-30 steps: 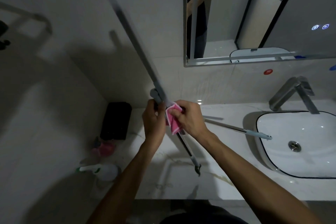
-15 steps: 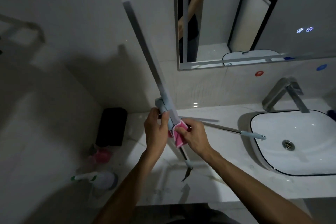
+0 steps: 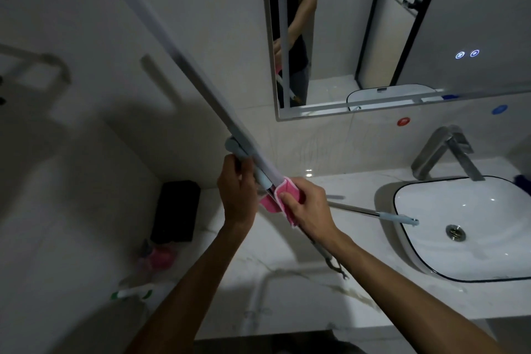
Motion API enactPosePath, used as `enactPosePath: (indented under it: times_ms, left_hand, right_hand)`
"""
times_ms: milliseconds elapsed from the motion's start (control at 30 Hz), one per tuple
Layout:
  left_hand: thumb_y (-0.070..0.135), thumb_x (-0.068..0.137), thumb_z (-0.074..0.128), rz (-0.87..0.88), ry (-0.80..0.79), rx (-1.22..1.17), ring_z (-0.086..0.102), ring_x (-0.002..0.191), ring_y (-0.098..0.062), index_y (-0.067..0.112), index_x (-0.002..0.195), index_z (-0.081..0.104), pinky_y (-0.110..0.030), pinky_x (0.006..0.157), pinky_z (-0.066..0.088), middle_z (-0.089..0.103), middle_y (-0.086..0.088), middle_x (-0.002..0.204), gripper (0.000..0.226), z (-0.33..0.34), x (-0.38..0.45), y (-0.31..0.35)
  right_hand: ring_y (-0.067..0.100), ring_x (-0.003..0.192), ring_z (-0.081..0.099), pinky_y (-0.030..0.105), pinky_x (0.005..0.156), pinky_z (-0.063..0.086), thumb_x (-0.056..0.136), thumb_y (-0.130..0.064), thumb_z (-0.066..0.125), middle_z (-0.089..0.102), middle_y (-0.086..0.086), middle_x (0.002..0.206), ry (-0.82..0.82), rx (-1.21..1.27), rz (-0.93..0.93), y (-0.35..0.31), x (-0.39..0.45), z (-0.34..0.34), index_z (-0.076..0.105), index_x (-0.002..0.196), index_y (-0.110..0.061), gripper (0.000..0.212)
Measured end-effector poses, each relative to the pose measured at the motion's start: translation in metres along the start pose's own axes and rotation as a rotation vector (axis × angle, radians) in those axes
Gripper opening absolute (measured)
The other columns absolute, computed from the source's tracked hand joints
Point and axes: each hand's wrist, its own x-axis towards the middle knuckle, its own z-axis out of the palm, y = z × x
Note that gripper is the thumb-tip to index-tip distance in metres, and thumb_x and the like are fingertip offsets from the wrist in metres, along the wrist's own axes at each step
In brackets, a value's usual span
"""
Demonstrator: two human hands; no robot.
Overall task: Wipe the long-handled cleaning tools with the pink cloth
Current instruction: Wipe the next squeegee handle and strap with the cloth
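Note:
A long grey squeegee-like blade [image 3: 184,66] slants from the upper left wall down to my hands. My left hand [image 3: 237,195] grips its pale blue joint and handle. My right hand [image 3: 309,205] pinches the folded pink cloth [image 3: 284,198] around the tool just below the blade. The tool's thin lower end [image 3: 330,260] pokes out under my right forearm above the counter. A second tool with a metal pole and blue tip [image 3: 379,213] lies on the counter, its end over the sink.
The white basin [image 3: 471,256] and steel faucet [image 3: 445,152] fill the right side. A black box [image 3: 175,210], a pink item [image 3: 161,257] and a green-capped bottle [image 3: 132,293] crowd the left corner. The mirror [image 3: 402,37] hangs above the marble counter [image 3: 287,296].
The blade has tilted further left and lower. My right hand slid the pink cloth up the tool toward the blade's base; my left hand keeps its grip.

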Motion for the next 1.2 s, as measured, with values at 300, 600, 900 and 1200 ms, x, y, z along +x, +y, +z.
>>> enactPosePath:
  times_ms: [300,600,900,1200]
  left_hand:
    - [0.026,0.100,0.057,0.011,-0.105,0.044,0.067,0.078,-0.007,0.018,0.101,0.055,-0.026,0.069,0.056,0.065,-0.001,0.088,0.009,0.001,-0.004,-0.014]
    - [0.025,0.099,0.060,0.084,-0.267,0.206,0.059,0.074,0.002,0.014,0.100,0.060,-0.007,0.061,0.042,0.057,0.011,0.085,0.012,0.015,-0.014,-0.007]
    - [0.020,0.082,0.080,0.067,-0.358,0.146,0.063,0.084,0.008,0.022,0.104,0.056,-0.011,0.065,0.053,0.063,0.017,0.091,0.033,0.014,-0.001,0.001]
    - [0.021,0.091,0.070,0.173,-0.389,0.052,0.068,0.087,-0.006,0.018,0.112,0.066,-0.015,0.072,0.054,0.070,0.006,0.097,0.021,0.010,0.011,0.014]
  right_hand:
    - [0.011,0.071,0.068,0.042,0.069,0.059,0.091,-0.019,0.071,0.072,-0.004,0.083,-0.108,-0.022,0.134,0.015,-0.012,-0.015,0.075,0.094,-0.020,0.005]
    - [0.004,0.074,0.066,0.017,0.066,0.052,0.099,-0.011,0.061,0.070,-0.006,0.084,0.258,0.293,-0.058,-0.066,0.025,-0.029,0.074,0.105,-0.007,0.014]
    - [0.006,0.087,0.069,0.020,0.075,0.057,0.102,-0.015,0.056,0.070,-0.010,0.097,0.331,0.307,-0.146,-0.079,0.035,-0.038,0.065,0.114,-0.029,0.020]
    - [0.012,0.100,0.070,0.030,0.086,0.059,0.106,-0.019,0.047,0.072,0.001,0.111,0.087,0.331,-0.123,-0.065,0.023,-0.035,0.062,0.133,-0.019,0.031]
